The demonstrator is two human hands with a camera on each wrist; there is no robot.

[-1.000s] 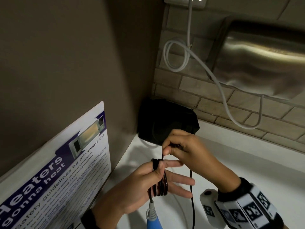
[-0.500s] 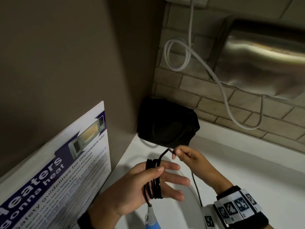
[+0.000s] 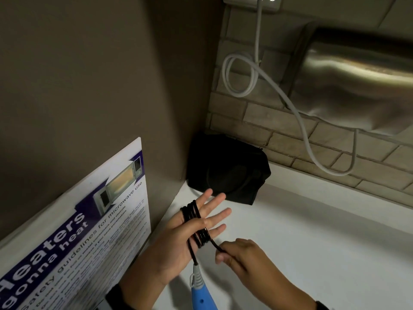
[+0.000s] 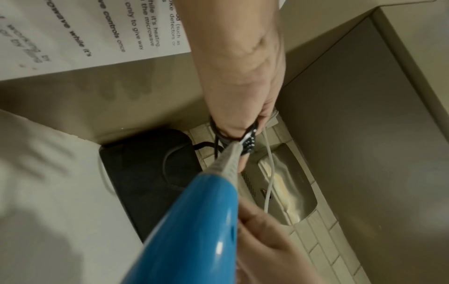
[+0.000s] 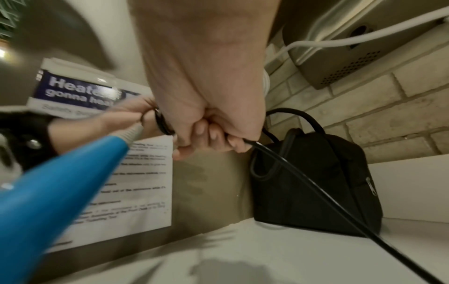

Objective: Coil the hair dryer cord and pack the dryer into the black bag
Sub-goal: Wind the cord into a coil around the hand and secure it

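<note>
My left hand point(image 3: 201, 218) is held palm up over the white counter, fingers straight. The black dryer cord point(image 3: 190, 209) is wound in several turns round it, and the thumb presses the coil against the palm. Just below it, my right hand point(image 3: 237, 253) grips the free run of cord point(image 5: 303, 176) in a fist. The blue hair dryer handle point(image 3: 201, 296) hangs from the coil by its grey strain relief; the dryer's body is out of view. The black bag point(image 3: 228, 171) stands in the corner beyond my hands, a strap loop on top point(image 5: 298, 115).
A microwave safety poster point(image 3: 89, 231) leans on the left wall. A white cable point(image 3: 299, 117) loops down the brick wall from a socket to a steel appliance point(image 3: 357, 86) at the upper right. The white counter point(image 3: 312, 242) stretches to the right.
My right hand has carried the cord from above my left fingers round and down to below the palm. My left fingers have straightened and point more towards the bag.
</note>
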